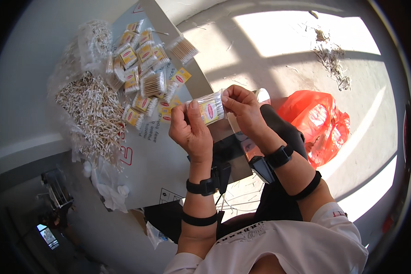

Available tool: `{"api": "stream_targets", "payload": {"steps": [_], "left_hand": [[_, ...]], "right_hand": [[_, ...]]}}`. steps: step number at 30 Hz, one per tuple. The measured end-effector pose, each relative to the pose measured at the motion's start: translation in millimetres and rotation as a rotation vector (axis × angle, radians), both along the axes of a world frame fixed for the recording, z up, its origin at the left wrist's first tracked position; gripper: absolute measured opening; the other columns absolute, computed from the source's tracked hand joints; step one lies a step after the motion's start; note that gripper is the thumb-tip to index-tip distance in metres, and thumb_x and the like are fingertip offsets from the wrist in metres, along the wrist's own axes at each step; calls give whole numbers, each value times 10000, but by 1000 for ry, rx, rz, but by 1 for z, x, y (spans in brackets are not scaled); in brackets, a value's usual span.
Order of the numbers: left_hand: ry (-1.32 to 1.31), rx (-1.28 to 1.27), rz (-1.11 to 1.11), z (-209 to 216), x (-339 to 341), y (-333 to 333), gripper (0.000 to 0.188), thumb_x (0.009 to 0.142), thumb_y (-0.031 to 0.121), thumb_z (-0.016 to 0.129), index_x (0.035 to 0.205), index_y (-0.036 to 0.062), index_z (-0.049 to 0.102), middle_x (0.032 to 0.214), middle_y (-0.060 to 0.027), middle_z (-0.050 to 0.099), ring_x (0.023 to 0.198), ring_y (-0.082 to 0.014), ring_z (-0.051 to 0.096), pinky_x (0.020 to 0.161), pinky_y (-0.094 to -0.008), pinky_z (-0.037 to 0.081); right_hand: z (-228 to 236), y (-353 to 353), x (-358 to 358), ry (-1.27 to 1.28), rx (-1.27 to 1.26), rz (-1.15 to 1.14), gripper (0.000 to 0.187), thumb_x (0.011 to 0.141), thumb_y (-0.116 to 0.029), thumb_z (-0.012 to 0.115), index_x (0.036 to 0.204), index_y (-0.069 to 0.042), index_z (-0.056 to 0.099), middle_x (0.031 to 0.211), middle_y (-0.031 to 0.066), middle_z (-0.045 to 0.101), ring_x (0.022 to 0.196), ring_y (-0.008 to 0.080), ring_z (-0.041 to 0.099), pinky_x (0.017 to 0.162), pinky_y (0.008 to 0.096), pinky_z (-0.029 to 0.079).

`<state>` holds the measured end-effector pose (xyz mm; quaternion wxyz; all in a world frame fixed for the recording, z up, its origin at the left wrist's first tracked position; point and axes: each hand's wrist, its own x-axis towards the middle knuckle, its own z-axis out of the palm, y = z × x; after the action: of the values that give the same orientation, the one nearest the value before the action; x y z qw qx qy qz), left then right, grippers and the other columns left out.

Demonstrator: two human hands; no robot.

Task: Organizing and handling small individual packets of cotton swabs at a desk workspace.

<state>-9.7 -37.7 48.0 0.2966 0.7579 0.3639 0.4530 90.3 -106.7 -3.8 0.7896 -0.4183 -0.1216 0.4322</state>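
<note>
Between my two hands is a clear plastic packet of cotton swabs [211, 111] with a yellow label, held over the near edge of the table. My left hand [192, 130] grips its left end, thumb on top. At the other end, my right hand [244, 109] pinches the plastic edge between thumb and fingers. Beyond my left hand lies a pile of similar filled packets [146, 55], most with yellow labels. Loose yellow label cards [181, 76] lie by the pile. A big heap of loose cotton swabs [93, 116] spreads to the left, partly on clear plastic.
The grey printed board [155, 169] forms the tabletop, against a wall on the left. Crumpled clear plastic [112, 189] hangs at its near left corner. A red plastic bag [315, 118] stands on the floor at right. Debris [331, 59] is scattered farther off on the sunlit floor.
</note>
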Motion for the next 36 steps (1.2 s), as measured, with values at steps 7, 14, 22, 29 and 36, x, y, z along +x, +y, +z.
{"api": "stream_targets", "payload": {"steps": [7,14,22,29,36], "left_hand": [[-264,-754,35,-9,-31,53,276,907,227,601,742,11,553,662,-1,558,577,-47,496,466,-196,408],[-69,-619,190,11,-59,182,255,865,251,638,799,7,606,667,-44,595,523,-120,536,425,-257,412],[657,278,-124,4,12,242,394,753,174,689,1111,37,596,1126,-158,590,1102,-318,505,931,-408,402],[1078,156,-327,19,48,263,597,681,209,744,1241,125,555,1261,-108,517,1214,-305,403,1026,-412,315],[427,-330,-312,30,18,265,218,726,51,730,917,-16,647,761,-44,650,656,-168,621,598,-301,510]], "right_hand": [[2,5,1,-44,-131,110,67,870,-78,605,861,-12,612,736,22,631,662,70,556,607,211,426],[2,6,3,-30,-248,124,67,879,-104,595,853,-47,618,762,15,642,663,58,548,625,190,431],[3,10,4,28,-260,109,38,857,-43,601,852,-7,612,749,47,645,644,80,556,600,202,424],[4,8,5,34,-276,104,29,852,-25,592,848,2,603,737,47,636,638,74,545,592,194,416],[7,11,3,-65,-223,69,58,850,-45,601,824,6,603,723,45,624,632,81,534,604,205,424]]}}
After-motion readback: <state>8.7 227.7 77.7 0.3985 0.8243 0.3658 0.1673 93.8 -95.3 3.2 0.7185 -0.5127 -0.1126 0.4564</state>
